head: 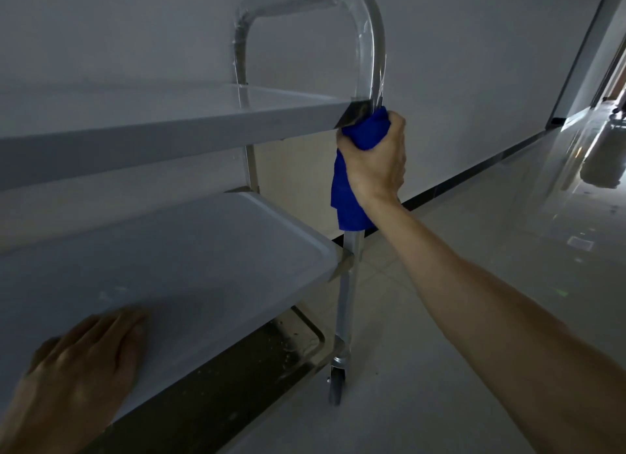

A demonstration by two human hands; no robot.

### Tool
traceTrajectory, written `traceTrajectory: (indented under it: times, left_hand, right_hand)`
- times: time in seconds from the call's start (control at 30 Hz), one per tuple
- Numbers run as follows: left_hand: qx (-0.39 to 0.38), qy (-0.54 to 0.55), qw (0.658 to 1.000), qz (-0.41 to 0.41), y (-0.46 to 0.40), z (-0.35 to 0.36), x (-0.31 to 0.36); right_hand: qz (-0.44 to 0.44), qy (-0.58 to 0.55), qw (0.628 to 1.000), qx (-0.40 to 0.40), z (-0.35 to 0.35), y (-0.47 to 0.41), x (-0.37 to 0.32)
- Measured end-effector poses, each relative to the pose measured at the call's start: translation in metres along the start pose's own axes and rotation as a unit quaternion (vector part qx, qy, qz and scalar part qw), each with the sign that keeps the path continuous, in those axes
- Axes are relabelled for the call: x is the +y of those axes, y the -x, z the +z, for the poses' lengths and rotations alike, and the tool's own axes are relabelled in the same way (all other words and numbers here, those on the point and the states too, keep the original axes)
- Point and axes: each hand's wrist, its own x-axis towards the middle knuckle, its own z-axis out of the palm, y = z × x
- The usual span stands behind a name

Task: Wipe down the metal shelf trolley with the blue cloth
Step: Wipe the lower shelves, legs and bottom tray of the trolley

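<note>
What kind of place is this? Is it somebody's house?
Probably not a house. It looks like a hallway in a big building: a long plain wall, a shiny tiled floor stretching far away, and a metal trolley on wheels, the kind used for work.

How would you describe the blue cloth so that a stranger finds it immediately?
Start at the metal trolley beside the white wall and follow its near corner post down from the curved handle. Just below the top shelf, the right hand grips the blue cloth around that post. It is the only vivid colour among grey metal.
</note>
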Motion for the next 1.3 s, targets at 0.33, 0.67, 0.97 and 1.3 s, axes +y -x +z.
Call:
traceTrajectory:
  times: [0.33, 0.67, 0.97, 1.3]
  left_hand:
    - [-0.04, 0.095, 0.99, -0.095, -0.033, -0.027, 0.047]
    - [-0.122, -0.004, 0.991, 0.056, -0.039, -0.006, 0.076]
    - [-0.086, -0.066, 0.992, 0.064, -0.04, -0.011, 0.083]
    - [-0.103, -0.016, 0.994, 0.046, -0.039, -0.01, 0.084]
  right_hand:
    - [0.008, 0.008, 1.0, -0.019, 0.002, 0.015, 0.022]
    - [0.122, 0.02, 0.986, -0.111, -0.008, 0.073, 0.088]
    - [0.051, -0.012, 0.998, -0.042, -0.002, -0.004, 0.002]
    - [0.058, 0.025, 0.996, -0.059, -0.003, 0.059, 0.068]
